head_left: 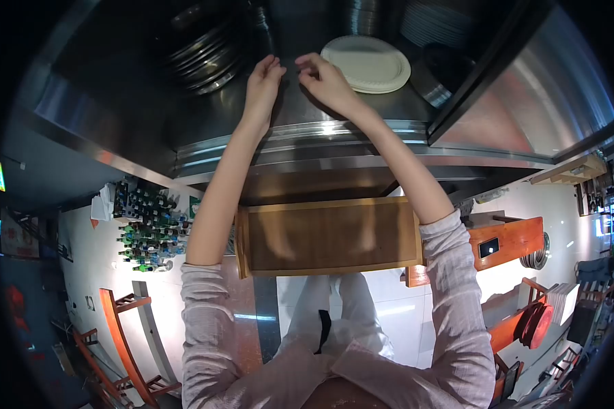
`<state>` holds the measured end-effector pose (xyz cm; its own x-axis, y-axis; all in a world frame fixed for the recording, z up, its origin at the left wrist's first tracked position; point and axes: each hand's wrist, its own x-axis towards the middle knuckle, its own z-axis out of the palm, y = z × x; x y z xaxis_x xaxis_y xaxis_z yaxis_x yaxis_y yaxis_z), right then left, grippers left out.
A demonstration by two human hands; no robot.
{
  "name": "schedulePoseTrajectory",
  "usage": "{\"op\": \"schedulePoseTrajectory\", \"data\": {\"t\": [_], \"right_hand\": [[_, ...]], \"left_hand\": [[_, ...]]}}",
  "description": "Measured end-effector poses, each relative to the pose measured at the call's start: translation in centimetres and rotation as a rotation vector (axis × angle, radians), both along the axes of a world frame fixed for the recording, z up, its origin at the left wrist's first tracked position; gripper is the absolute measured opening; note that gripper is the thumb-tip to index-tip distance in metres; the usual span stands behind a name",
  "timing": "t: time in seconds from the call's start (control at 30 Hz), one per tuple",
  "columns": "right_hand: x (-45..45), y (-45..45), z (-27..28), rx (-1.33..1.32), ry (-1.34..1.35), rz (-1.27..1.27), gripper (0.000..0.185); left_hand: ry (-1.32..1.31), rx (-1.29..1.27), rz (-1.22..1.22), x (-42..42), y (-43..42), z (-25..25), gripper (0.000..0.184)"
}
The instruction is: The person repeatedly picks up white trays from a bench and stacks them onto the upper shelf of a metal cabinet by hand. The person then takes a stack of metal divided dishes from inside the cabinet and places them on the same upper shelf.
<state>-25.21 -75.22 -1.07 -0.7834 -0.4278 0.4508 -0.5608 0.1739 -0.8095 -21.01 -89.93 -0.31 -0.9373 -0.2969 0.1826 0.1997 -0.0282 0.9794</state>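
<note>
Both my hands reach into a steel cabinet, over its metal shelf point(290, 109). My left hand point(261, 85) has loosely bent fingers and nothing visible in it. It is between a tilted stack of metal dishes point(208, 68) on the left and my right hand point(324, 80). The fingers of the right hand are curved and partly apart, also with nothing visible in them. Close beside it on the right lies a short stack of oval cream plates point(367, 63). Whether the right hand touches the plates' edge I cannot tell. A small gap separates the two hands.
A dark round metal pan point(435, 85) and a stack of plates point(433, 27) stand farther right in the cabinet. Sliding-door rails point(307, 140) run along its front edge. Below are a wooden tray-like piece point(331, 235), many green bottles point(150, 225) and an orange bench point(518, 235) with a phone.
</note>
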Motion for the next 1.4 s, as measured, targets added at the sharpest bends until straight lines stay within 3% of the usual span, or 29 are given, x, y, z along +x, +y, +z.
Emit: {"op": "schedulePoseTrajectory", "data": {"t": [0.13, 0.17, 0.2, 0.23, 0.3, 0.43, 0.6, 0.67, 0.7, 0.77, 0.87, 1.13, 1.4], "right_hand": [[-3.7, -0.4, -1.0, 0.028, 0.081, 0.010, 0.035], [-5.0, -1.3, -1.4, -0.051, -0.014, 0.056, 0.033], [-5.1, -1.5, -1.2, -0.095, -0.133, 0.095, 0.033], [-5.1, -1.7, -0.2, -0.139, -0.251, 0.134, 0.033], [-5.2, -2.0, 0.5, -0.141, -0.269, 0.132, 0.036], [-8.2, -2.8, 0.3, -0.177, -0.377, 0.141, 0.037], [-10.1, -3.5, 0.0, -0.344, -0.594, 0.172, 0.022], [-11.7, -3.7, -0.4, -0.381, -0.621, 0.181, 0.022], [-12.6, -4.0, -0.7, -0.420, -0.688, 0.230, 0.023], [-14.1, -4.3, -1.4, -0.462, -0.750, 0.287, 0.024], [-12.7, -4.0, 0.1, -0.460, -0.804, 0.183, 0.026], [-16.4, -4.5, -1.3, -0.353, -0.948, 0.285, 0.023], [-15.9, -4.4, -0.8, -0.334, -0.918, 0.199, 0.024]], "left_hand": [[0.035, 0.213, -0.052, -1.9, -0.3, 0.1, 0.050], [0.028, 0.228, -0.072, -2.7, -0.6, 0.2, 0.047], [0.016, 0.228, -0.102, -3.6, -1.1, -0.2, 0.033], [0.012, 0.226, -0.100, -4.4, -1.5, -0.6, 0.033], [0.038, 0.238, -0.165, -5.9, -2.1, -1.0, 0.012], [-0.025, 0.178, -0.014, -9.3, -2.5, -1.8, 0.016], [0.042, 0.088, -0.006, -15.1, -4.3, -2.6, 0.019], [-0.355, -0.088, 0.242, -17.4, -4.1, -0.9, 0.044], [-0.357, -0.088, 0.241, -18.2, -4.1, -1.4, 0.044], [-0.053, 0.070, 0.272, -19.4, -4.2, -2.5, 0.041], [0.141, 0.189, 0.202, -23.2, -5.9, -5.1, 0.043], [0.194, 0.284, 0.187, -28.6, -8.4, -5.9, 0.043], [0.221, 0.362, 0.144, -31.5, -10.0, -5.5, 0.043]]}}
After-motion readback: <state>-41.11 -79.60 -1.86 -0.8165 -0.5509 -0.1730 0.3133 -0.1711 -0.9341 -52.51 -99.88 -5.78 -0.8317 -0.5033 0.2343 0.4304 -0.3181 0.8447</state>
